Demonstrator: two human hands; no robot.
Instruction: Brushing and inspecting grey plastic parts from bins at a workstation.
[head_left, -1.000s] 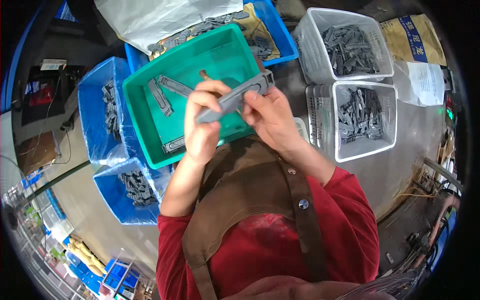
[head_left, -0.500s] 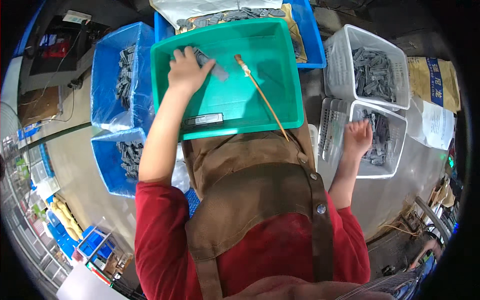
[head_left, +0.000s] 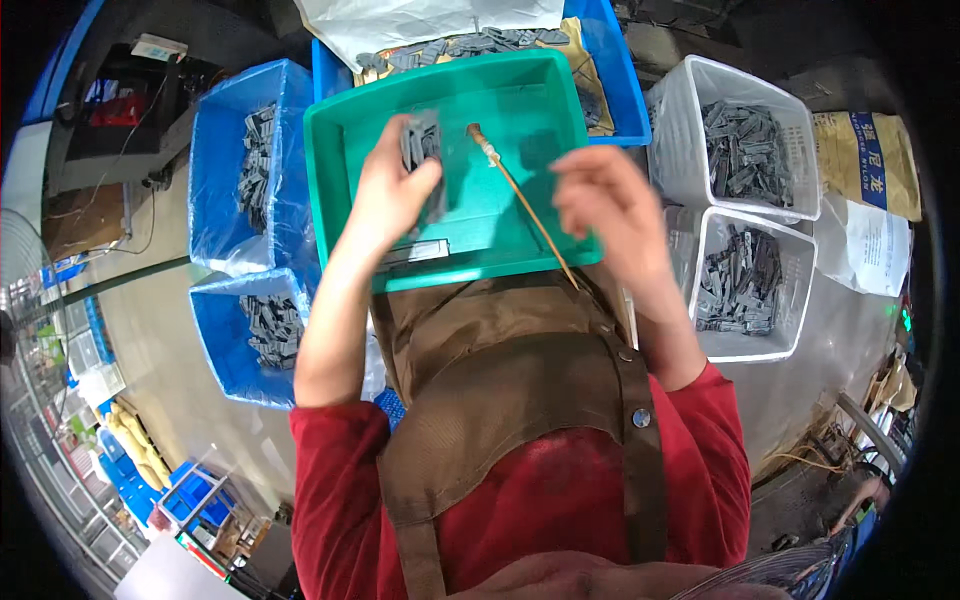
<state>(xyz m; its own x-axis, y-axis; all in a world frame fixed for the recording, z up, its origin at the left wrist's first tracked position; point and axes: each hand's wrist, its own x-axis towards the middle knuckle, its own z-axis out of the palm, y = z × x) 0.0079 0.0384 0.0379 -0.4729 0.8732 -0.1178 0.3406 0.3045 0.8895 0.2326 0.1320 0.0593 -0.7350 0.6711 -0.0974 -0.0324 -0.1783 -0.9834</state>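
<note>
Over the green tray (head_left: 350,150) at the upper middle of the frame, both my hands are raised. My left hand (head_left: 392,195) is curled closed around a grey metal part (head_left: 420,140), whose upper end sticks out above my fingers; the part sits over the tray's left half. My right hand (head_left: 607,205) hovers over the tray's right edge with its fingers loosely bent and slightly apart, holding nothing that I can see. Between the two hands a thin wooden stick (head_left: 520,200) lies slanted across the tray, its thicker tip toward the top, its lower end passing over the near rim toward my brown apron (head_left: 500,370). Left of the tray stand blue bins (head_left: 225,130) with more grey parts; at the right, two clear bins (head_left: 690,160) hold the same kind.
</note>
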